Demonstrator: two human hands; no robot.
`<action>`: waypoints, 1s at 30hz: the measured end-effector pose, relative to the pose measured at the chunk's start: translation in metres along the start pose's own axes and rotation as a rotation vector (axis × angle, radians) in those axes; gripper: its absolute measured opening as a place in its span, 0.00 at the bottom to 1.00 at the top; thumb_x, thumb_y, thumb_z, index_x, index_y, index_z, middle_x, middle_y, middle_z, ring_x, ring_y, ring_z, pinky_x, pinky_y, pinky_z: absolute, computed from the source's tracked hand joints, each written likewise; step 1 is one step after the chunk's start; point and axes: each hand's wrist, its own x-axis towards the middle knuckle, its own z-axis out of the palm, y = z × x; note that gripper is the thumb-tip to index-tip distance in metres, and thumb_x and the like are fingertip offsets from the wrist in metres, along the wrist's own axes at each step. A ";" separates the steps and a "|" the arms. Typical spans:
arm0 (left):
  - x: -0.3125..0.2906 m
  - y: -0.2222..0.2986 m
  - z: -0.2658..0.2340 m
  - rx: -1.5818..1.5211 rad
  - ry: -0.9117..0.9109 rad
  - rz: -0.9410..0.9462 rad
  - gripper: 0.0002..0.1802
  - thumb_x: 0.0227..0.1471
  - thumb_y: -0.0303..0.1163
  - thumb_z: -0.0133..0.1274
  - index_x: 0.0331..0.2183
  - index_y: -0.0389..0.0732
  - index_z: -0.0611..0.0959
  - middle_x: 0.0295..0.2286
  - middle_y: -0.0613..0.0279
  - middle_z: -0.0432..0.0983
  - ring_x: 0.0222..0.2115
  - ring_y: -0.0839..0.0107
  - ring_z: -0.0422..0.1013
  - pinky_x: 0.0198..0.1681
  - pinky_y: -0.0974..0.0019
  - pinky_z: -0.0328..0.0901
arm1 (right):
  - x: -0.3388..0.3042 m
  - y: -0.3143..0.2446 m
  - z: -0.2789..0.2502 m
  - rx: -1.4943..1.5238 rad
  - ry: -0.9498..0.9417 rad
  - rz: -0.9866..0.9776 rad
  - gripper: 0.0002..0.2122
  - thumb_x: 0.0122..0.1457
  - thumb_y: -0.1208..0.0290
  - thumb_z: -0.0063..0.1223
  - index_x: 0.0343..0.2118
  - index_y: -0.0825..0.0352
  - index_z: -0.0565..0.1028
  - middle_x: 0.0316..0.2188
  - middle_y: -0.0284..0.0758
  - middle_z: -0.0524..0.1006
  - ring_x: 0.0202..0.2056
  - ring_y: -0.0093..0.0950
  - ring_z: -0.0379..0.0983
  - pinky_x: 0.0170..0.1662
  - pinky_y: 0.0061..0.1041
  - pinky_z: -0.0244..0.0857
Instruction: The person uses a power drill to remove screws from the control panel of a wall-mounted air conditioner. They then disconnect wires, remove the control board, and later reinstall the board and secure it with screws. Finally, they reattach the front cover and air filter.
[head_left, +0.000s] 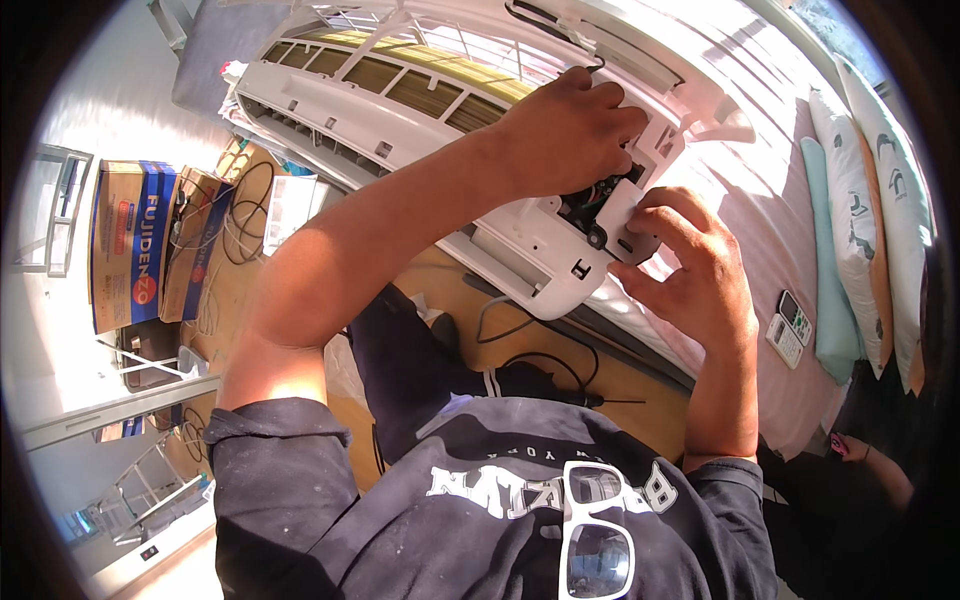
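A white split-type air conditioner indoor unit (400, 120) lies across the bed's edge in front of me, its front panel raised and its yellowish filter area showing. My left hand (575, 130) reaches over the unit's right part with curled fingers; what they grip, if anything, is hidden. A black cable (597, 66) shows by its knuckles. My right hand (695, 255) pinches a small white cover (622, 215) at the unit's right end, thumb at the lower edge and fingers on top. Between the hands, an opening with dark wiring (580, 210) is partly uncovered.
The bed (720, 180) carries two remote controls (788, 330) and several pillows (855, 220) at the right. Cardboard boxes (130, 245) and looped cables (250, 215) stand on the left floor. Another person's hand (855, 448) holds something pink at the lower right. Sunglasses (597, 530) hang on my shirt.
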 end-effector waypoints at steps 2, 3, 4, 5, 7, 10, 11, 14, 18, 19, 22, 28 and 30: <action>-0.002 -0.006 -0.001 0.026 -0.039 0.002 0.04 0.50 0.38 0.68 0.25 0.54 0.89 0.36 0.72 0.75 0.43 0.68 0.75 0.49 0.58 0.71 | 0.003 0.000 0.000 -0.023 0.009 -0.014 0.24 0.40 0.73 0.83 0.43 0.66 0.84 0.47 0.38 0.83 0.46 0.43 0.83 0.50 0.38 0.78; -0.002 -0.007 0.000 0.036 -0.058 0.002 0.05 0.51 0.38 0.67 0.24 0.54 0.88 0.36 0.72 0.75 0.43 0.69 0.75 0.50 0.58 0.70 | 0.006 -0.001 0.000 -0.003 -0.011 -0.026 0.23 0.40 0.72 0.82 0.43 0.66 0.84 0.47 0.38 0.83 0.46 0.43 0.83 0.50 0.39 0.78; -0.003 -0.009 0.001 0.002 -0.048 -0.004 0.05 0.52 0.38 0.67 0.25 0.53 0.89 0.36 0.72 0.75 0.43 0.68 0.75 0.50 0.58 0.71 | 0.008 -0.002 0.001 0.012 -0.017 -0.029 0.23 0.41 0.72 0.82 0.42 0.66 0.84 0.47 0.38 0.84 0.47 0.42 0.83 0.51 0.39 0.78; -0.003 -0.012 0.002 -0.023 -0.048 -0.010 0.05 0.52 0.38 0.67 0.26 0.52 0.89 0.36 0.71 0.76 0.43 0.68 0.76 0.50 0.57 0.72 | 0.013 -0.001 0.001 0.020 -0.026 -0.056 0.22 0.41 0.72 0.82 0.42 0.65 0.85 0.48 0.38 0.84 0.47 0.42 0.83 0.51 0.39 0.78; -0.003 -0.019 0.007 -0.124 -0.023 -0.059 0.06 0.54 0.38 0.68 0.28 0.50 0.89 0.37 0.70 0.76 0.42 0.65 0.77 0.50 0.56 0.73 | 0.021 0.001 0.004 -0.009 -0.005 -0.047 0.22 0.41 0.71 0.82 0.41 0.65 0.85 0.48 0.38 0.84 0.48 0.43 0.82 0.52 0.39 0.77; -0.004 -0.032 0.015 -0.305 0.007 -0.166 0.07 0.56 0.39 0.68 0.31 0.47 0.88 0.37 0.67 0.77 0.41 0.60 0.79 0.48 0.54 0.75 | 0.035 0.007 0.013 -0.024 -0.023 -0.020 0.20 0.42 0.70 0.81 0.41 0.65 0.85 0.47 0.39 0.84 0.50 0.43 0.81 0.54 0.41 0.76; -0.004 -0.035 0.017 -0.334 -0.007 -0.189 0.08 0.56 0.39 0.68 0.31 0.46 0.88 0.37 0.66 0.78 0.40 0.59 0.80 0.48 0.54 0.76 | 0.038 0.008 0.017 -0.034 -0.031 -0.007 0.21 0.42 0.70 0.81 0.41 0.65 0.85 0.47 0.39 0.84 0.50 0.43 0.81 0.53 0.41 0.76; -0.005 -0.038 0.018 -0.367 -0.028 -0.192 0.08 0.57 0.39 0.68 0.32 0.46 0.87 0.37 0.64 0.78 0.39 0.58 0.80 0.46 0.54 0.77 | 0.043 0.010 0.025 -0.053 -0.014 0.022 0.19 0.45 0.71 0.80 0.41 0.66 0.85 0.46 0.39 0.84 0.48 0.44 0.82 0.52 0.41 0.77; -0.001 -0.035 0.009 -0.414 -0.130 -0.251 0.06 0.57 0.37 0.67 0.34 0.48 0.87 0.39 0.63 0.78 0.41 0.57 0.80 0.49 0.54 0.77 | 0.042 0.011 0.025 -0.031 0.078 0.012 0.16 0.50 0.73 0.78 0.42 0.66 0.85 0.43 0.38 0.86 0.45 0.43 0.82 0.51 0.40 0.77; 0.001 -0.035 0.005 -0.389 -0.180 -0.253 0.06 0.57 0.37 0.67 0.36 0.49 0.86 0.39 0.63 0.78 0.42 0.57 0.80 0.50 0.53 0.76 | 0.042 0.011 0.024 -0.037 0.106 -0.015 0.15 0.52 0.73 0.78 0.42 0.66 0.85 0.42 0.37 0.87 0.45 0.43 0.82 0.50 0.40 0.77; 0.006 -0.039 -0.009 -0.363 -0.313 -0.275 0.10 0.55 0.35 0.68 0.40 0.49 0.86 0.42 0.63 0.77 0.47 0.56 0.79 0.53 0.51 0.75 | 0.039 0.011 0.028 -0.185 0.249 -0.106 0.12 0.57 0.74 0.76 0.43 0.66 0.85 0.41 0.37 0.87 0.44 0.43 0.82 0.50 0.40 0.77; -0.011 -0.033 -0.031 -0.434 -0.275 -0.292 0.15 0.54 0.33 0.69 0.45 0.49 0.86 0.52 0.61 0.79 0.57 0.53 0.75 0.63 0.49 0.72 | 0.028 0.003 0.053 -0.105 0.402 -0.013 0.13 0.51 0.79 0.77 0.39 0.64 0.85 0.41 0.34 0.85 0.44 0.36 0.83 0.47 0.37 0.79; -0.022 -0.020 -0.033 -0.381 -0.256 -0.374 0.15 0.54 0.32 0.68 0.45 0.49 0.86 0.56 0.60 0.79 0.60 0.52 0.74 0.66 0.49 0.71 | 0.027 0.001 0.050 -0.170 0.352 -0.046 0.14 0.49 0.79 0.76 0.39 0.63 0.84 0.41 0.35 0.85 0.44 0.37 0.83 0.47 0.37 0.79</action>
